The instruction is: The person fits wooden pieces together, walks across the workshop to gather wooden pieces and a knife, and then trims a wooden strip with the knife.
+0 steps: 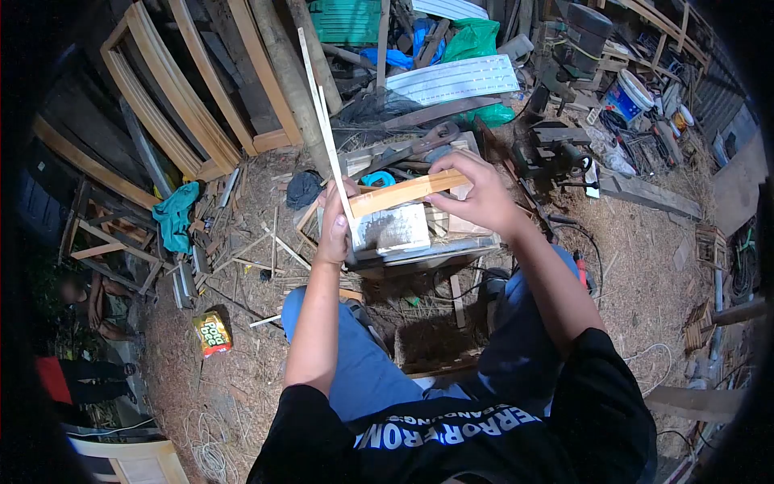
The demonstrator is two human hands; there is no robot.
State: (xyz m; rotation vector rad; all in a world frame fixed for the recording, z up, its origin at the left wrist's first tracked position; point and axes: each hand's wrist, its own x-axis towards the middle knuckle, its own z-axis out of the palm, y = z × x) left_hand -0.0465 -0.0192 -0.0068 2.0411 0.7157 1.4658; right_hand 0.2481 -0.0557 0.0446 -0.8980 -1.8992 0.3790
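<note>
Black shirt (484,436) closest, then one wooden bar (399,194), held just above a cluttered bench (476,242). Its right end is pinched between the right hand's (476,189) thumb and fingers; at the other end, the left hand (333,222) clasps what look like two thin strips (325,133). One whitish slab (395,230) lies below. Farther out I count one teal cloth (176,216), one snack bag (213,333), two people (93,379).

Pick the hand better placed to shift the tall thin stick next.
Left, probably: the left hand is at the lower end of the stick, while the right hand pinches the right end of the short board.
</note>
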